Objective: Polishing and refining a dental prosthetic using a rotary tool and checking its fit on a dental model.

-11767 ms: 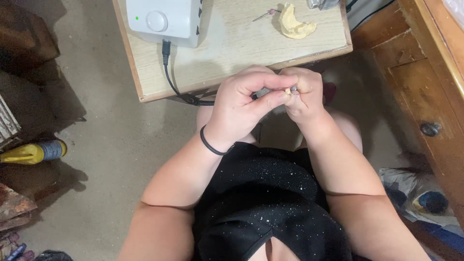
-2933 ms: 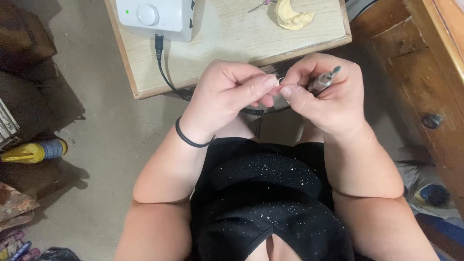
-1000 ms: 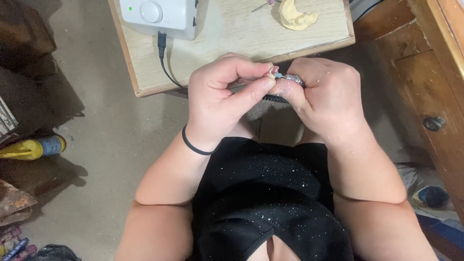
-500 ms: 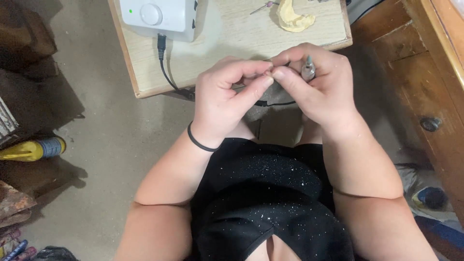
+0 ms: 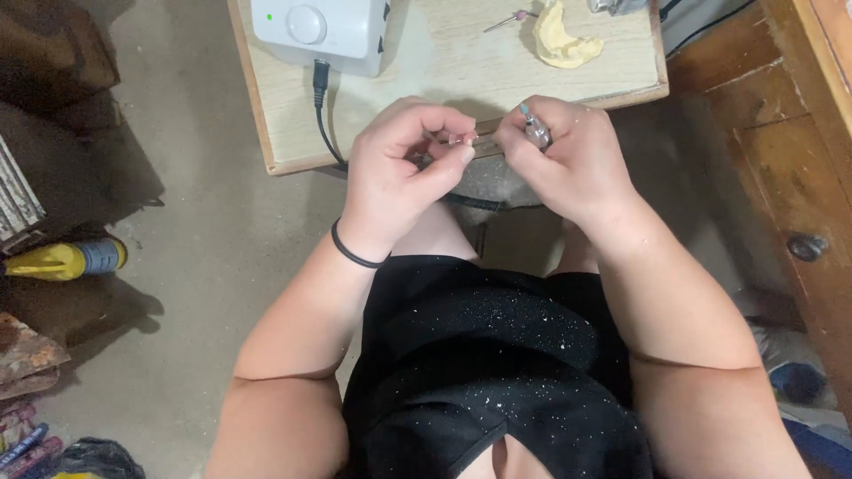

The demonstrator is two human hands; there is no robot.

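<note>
Looking down from the head camera, the person is sitting at the near edge of a small wooden table (image 5: 444, 80), with both hands raised just in front of it. The left hand (image 5: 399, 173) is curling inward, its thumb and forefinger pinching a tiny pinkish piece (image 5: 457, 139) at the fingertips; the piece is too small to tell what it is. A black band (image 5: 353, 253) is circling the left wrist. The right hand (image 5: 568, 160) is closing in a fist around a slim metal handpiece (image 5: 532, 127), whose tip is poking up out of the grip and tilting toward the table. The two hands are sitting near each other, the fingertips almost meeting, with the pinched piece lying between them just beside the handpiece and above the table's front edge.

On the table, a white control box (image 5: 324, 31) with a round knob is standing at the far left, and a black cable (image 5: 324, 115) is running down from it over the edge. A yellowish dental cast (image 5: 564, 40) is lying at the far right, with a thin bur (image 5: 506, 19) just beside it. A yellow bottle (image 5: 67, 259) is lying on the floor to the left, well apart from the hands. A wooden cabinet (image 5: 790, 177) is standing on the right.
</note>
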